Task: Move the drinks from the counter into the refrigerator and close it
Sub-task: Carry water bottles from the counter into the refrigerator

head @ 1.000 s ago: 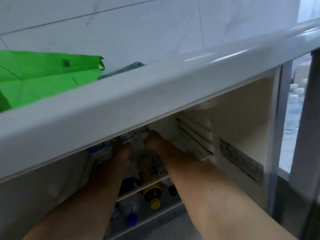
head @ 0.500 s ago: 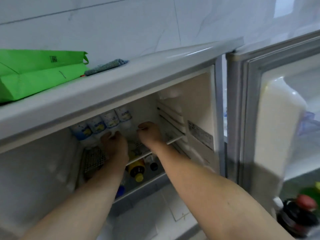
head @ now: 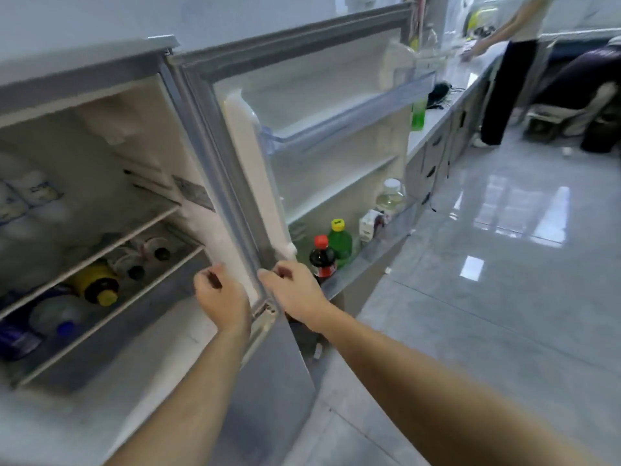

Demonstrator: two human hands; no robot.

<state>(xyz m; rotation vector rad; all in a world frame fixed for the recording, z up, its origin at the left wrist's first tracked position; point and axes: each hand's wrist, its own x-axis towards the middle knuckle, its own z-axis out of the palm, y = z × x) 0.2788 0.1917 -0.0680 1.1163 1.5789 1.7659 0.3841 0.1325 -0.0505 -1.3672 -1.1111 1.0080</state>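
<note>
The small refrigerator (head: 100, 136) stands open, its door (head: 302, 105) swung out to the right. Inside, white bottles (head: 30, 196) stand on the upper wire shelf, and a yellow-capped bottle (head: 97, 285) lies below among several others. The lowest door shelf holds a red-capped cola bottle (head: 322, 258) and a green bottle (head: 339, 240). My left hand (head: 220, 294) and my right hand (head: 290, 289) hover empty with loosely curled fingers in front of the door's hinge side, holding nothing.
A clear jar (head: 391, 196) and a small carton (head: 369, 223) stand further along the door shelf. A counter (head: 470, 82) with a green bottle (head: 418, 114) runs to the right. A person (head: 510, 62) stands at its far end on the glossy tiled floor (head: 504, 264).
Both hands have drawn back out of the refrigerator's shelves to its front at the hinge. My view has swung right and down, showing the open door and the floor.
</note>
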